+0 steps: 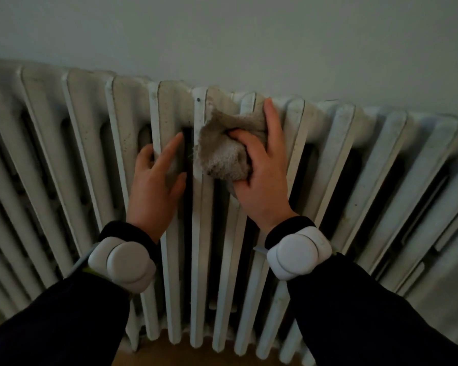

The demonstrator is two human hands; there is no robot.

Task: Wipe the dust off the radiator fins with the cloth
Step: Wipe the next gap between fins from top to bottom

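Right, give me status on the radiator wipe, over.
Right hand grips cloth against radiator, near the top. Left hand rests, fingers straight, on fin alongside. Nothing in the way.

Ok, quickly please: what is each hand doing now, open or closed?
Left hand: open, touching a radiator fin.
Right hand: closed, gripping the cloth.
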